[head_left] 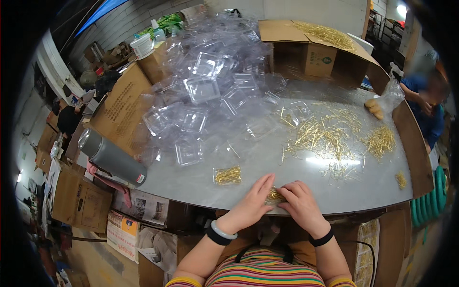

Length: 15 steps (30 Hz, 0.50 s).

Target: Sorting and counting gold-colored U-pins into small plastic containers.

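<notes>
Resting palm-down at the near edge of the grey table [201, 184], the left hand [252, 203] and right hand [301, 203] pinch a small bundle of thin golden metal pins [274, 195] between their fingertips, fingers close together.

A grey flask [112, 158] lies left; an open cardboard box [319, 56] stands at the table's far edge

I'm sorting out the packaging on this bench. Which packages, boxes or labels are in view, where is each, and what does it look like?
Small clear pack: on the grey table, left of both hands, flat, filled with gold pins.
Clear pack: under the left hand and right hand, gold pins inside.
Heap of empty clear clamshells: table's far left, square, transparent.
Open cardboard box: far side, brown, gold pins on its flap.
Grey flask: left edge, lying down, small red-and-white label.
</notes>
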Tool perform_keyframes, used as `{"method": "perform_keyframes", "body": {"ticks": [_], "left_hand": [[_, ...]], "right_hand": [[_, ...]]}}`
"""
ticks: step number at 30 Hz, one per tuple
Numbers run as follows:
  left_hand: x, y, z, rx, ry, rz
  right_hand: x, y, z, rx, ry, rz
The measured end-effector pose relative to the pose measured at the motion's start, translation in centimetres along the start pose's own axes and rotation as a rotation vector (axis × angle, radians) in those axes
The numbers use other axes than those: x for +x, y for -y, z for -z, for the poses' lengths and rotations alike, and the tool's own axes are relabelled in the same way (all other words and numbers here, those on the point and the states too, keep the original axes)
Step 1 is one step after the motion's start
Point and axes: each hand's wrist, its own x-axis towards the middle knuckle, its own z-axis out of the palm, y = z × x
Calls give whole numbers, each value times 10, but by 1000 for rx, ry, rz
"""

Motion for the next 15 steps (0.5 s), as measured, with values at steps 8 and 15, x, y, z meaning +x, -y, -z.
{"method": "perform_keyframes", "body": {"ticks": [8, 15], "left_hand": [[-9, -8, -2, 170, -119, 160], [3, -6, -3, 202, -115, 126]], "right_hand": [[1, 13, -4, -53, -130, -42], [-10, 4, -13, -2, -80, 3]]}}
